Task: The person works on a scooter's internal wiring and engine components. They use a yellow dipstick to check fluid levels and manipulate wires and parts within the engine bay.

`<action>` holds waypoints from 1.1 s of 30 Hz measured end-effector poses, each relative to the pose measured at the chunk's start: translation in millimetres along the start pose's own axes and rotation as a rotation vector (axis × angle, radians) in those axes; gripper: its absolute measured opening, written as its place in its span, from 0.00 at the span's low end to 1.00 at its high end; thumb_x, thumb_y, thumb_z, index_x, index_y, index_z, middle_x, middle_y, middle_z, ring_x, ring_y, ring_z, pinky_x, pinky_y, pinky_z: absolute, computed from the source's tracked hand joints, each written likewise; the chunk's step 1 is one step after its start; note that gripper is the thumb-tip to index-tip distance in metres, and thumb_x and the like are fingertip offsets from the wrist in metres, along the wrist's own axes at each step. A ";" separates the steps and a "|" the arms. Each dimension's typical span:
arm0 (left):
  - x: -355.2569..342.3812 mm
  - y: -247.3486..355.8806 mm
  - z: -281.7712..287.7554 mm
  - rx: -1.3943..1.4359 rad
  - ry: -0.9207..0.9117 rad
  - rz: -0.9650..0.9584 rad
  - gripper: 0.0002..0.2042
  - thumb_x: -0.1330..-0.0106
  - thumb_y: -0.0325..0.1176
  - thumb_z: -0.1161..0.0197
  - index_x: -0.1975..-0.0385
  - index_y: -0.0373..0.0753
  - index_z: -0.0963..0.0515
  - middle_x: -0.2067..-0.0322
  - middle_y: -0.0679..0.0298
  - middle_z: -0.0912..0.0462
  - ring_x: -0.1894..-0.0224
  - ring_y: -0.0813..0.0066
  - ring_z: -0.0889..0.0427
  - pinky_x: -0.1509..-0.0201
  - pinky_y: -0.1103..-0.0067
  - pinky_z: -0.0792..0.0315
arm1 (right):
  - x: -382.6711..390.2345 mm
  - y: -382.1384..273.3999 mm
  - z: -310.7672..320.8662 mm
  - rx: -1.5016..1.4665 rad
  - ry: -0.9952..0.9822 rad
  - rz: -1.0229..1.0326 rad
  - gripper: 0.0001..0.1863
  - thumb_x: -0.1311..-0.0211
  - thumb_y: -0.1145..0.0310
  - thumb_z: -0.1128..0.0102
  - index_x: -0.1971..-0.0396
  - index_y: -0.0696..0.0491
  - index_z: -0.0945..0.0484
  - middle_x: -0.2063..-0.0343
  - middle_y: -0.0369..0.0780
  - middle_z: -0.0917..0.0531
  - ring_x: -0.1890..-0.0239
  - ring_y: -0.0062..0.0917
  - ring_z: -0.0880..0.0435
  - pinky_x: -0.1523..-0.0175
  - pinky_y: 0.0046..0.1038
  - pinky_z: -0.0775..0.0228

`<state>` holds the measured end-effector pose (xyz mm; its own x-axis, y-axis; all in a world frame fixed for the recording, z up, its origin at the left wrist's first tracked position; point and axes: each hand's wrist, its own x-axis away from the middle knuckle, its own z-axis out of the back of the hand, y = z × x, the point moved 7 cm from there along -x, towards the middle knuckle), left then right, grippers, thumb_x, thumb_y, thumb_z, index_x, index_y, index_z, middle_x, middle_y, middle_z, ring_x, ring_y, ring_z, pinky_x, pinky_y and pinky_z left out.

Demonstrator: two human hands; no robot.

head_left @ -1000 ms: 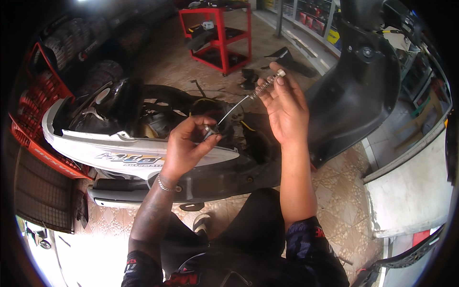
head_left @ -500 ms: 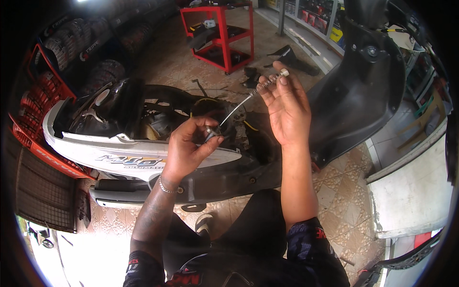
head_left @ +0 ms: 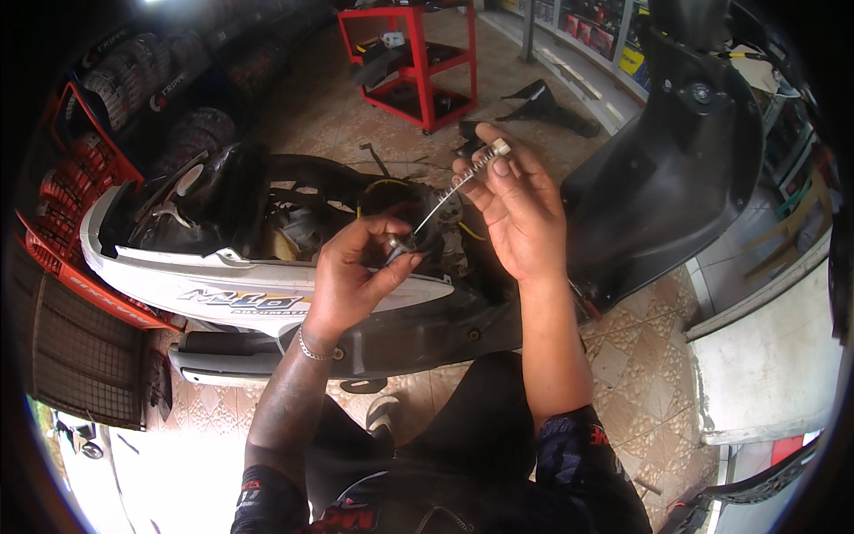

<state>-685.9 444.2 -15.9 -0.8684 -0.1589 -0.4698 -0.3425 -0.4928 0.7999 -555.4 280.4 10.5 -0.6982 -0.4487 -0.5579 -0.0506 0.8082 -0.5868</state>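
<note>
My left hand (head_left: 356, 271) pinches a small dark fitting with a metal part (head_left: 397, 242) between thumb and fingers. A thin pale inner cable (head_left: 432, 214) runs up from it to the right. Around the cable's upper part sits a coil spring (head_left: 469, 174), with a small whitish end piece (head_left: 501, 148) at its tip. My right hand (head_left: 520, 205) is closed on the spring near that end piece, its thumb lying against the coils. Both hands are above a scooter (head_left: 227, 285) with white side panels, whose upper middle is uncovered and shows dark inner parts.
The scooter's black front shield (head_left: 663, 169) rises at the right. Beyond the scooter stands a red tool cart (head_left: 427, 76), with a loose black panel (head_left: 547, 111) on the floor beside it. Racks of tyres (head_left: 124, 89) line the left. A pale panel (head_left: 765, 347) is at the right.
My right hand has come down and left with the spring's end, nearer to my left hand. The bare length of cable between them is shorter. My left hand keeps its pinch, hardly moved.
</note>
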 end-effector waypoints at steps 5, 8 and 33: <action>0.1 0.7 -0.5 0.008 0.010 -0.003 0.17 0.37 0.20 0.27 0.51 0.34 0.23 0.52 0.65 0.19 0.48 0.80 0.22 0.40 0.79 0.30 | 4.4 10.5 -3.9 -0.008 -0.052 -0.041 0.22 0.23 0.71 0.45 0.33 0.59 0.31 0.52 0.39 0.19 0.44 0.31 0.17 0.39 0.33 0.23; 0.2 -0.7 -1.6 0.038 0.015 0.015 0.17 0.38 0.20 0.27 0.51 0.34 0.23 0.53 0.66 0.19 0.49 0.81 0.22 0.41 0.80 0.30 | 7.1 15.1 -2.9 -0.039 -0.051 -0.048 0.21 0.23 0.71 0.45 0.34 0.59 0.29 0.53 0.38 0.20 0.45 0.29 0.17 0.41 0.32 0.22; 0.3 2.0 -3.7 0.022 0.017 0.000 0.18 0.38 0.20 0.27 0.50 0.34 0.23 0.52 0.66 0.19 0.48 0.80 0.22 0.39 0.79 0.30 | 15.5 21.4 -6.6 -0.077 -0.083 -0.065 0.21 0.22 0.70 0.46 0.34 0.59 0.31 0.52 0.39 0.20 0.43 0.29 0.18 0.40 0.31 0.23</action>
<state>-685.5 440.1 -15.8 -0.8623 -0.1735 -0.4758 -0.3504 -0.4739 0.8079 -572.0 293.2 -6.9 -0.6300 -0.5288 -0.5688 -0.1509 0.8018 -0.5782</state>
